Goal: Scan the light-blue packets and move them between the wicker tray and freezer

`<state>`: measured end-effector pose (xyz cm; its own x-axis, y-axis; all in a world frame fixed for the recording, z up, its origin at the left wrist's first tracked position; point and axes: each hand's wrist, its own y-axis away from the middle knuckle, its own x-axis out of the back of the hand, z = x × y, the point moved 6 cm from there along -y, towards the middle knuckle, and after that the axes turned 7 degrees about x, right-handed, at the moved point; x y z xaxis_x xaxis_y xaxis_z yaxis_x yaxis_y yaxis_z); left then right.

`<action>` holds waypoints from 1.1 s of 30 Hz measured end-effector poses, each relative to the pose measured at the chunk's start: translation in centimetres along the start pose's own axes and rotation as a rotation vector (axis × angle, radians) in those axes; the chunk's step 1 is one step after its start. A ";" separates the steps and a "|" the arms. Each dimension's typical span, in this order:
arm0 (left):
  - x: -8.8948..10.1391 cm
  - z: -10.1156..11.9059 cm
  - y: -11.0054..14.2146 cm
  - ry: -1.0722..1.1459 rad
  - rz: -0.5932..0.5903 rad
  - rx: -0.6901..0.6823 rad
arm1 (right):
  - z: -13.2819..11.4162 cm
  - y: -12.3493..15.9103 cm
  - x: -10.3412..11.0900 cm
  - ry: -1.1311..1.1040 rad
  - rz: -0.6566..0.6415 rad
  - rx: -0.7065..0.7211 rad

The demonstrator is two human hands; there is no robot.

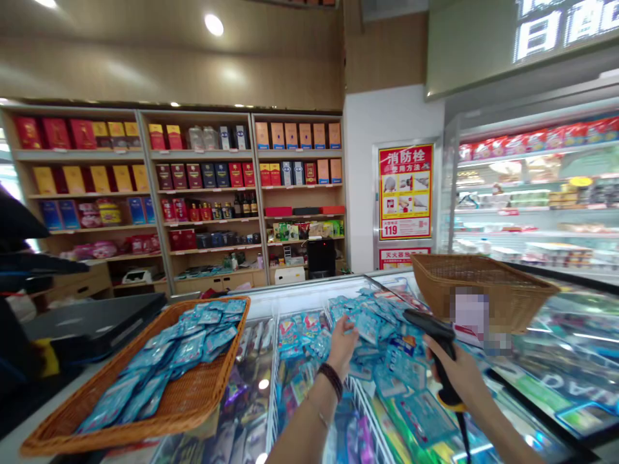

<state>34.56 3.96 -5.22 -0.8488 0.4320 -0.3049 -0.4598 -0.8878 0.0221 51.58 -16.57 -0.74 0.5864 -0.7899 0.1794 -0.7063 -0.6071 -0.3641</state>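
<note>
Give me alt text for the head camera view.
The right hand grips a black handheld scanner and the left hand is over blue packets in a display case. An orange wicker basket of more packets sits left; stocked shelves stand behind.

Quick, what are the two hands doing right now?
Left hand: fingers curled, over shiny light-blue plastic packets; can't tell if it's pinching one.
Right hand: closed around a black handheld scanner with yellow trim.

Tan basket (435, 290) bars right (bulky).
</note>
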 end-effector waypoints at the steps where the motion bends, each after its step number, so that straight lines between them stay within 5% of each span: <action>1: -0.7 0.4 -0.3 0.025 -0.032 0.009 | 0.0 0.1 0.1 0.003 0.001 0.004; 5: -1.2 2.6 -0.4 0.021 -0.120 -0.072 | -0.2 0.4 -0.8 0.015 -0.016 0.010; 8: 1.3 4.5 0.7 -0.115 -0.092 -0.239 | -0.5 0.4 -2.7 0.002 -0.051 0.016; 11: 6.4 6.7 2.5 -0.338 0.024 -0.395 | -0.9 0.4 -6.1 -0.039 -0.136 0.034; 16: 17.8 12.0 6.7 -0.771 0.360 -0.533 | -2.8 1.5 -13.8 -0.144 -0.314 0.059; 20: 26.3 15.6 9.6 -1.110 0.625 -0.397 | -4.8 3.3 -19.8 -0.216 -0.440 0.075; 23: 30.3 16.9 10.7 -1.312 0.715 -0.242 | -5.7 4.9 -23.7 -0.273 -0.534 0.064; 28: 32.1 16.5 9.7 -1.576 0.613 -0.034 | -5.1 7.1 -28.0 -0.347 -0.654 0.016; 33: 32.5 15.9 8.4 -1.585 0.534 0.106 | -2.8 7.5 -28.3 -0.438 -0.622 -0.139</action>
<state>-1.01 13.03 0.17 -0.2810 -0.1131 0.9530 -0.0104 -0.9926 -0.1208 28.59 1.02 -5.99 0.9746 -0.2108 -0.0753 -0.2216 -0.9562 -0.1915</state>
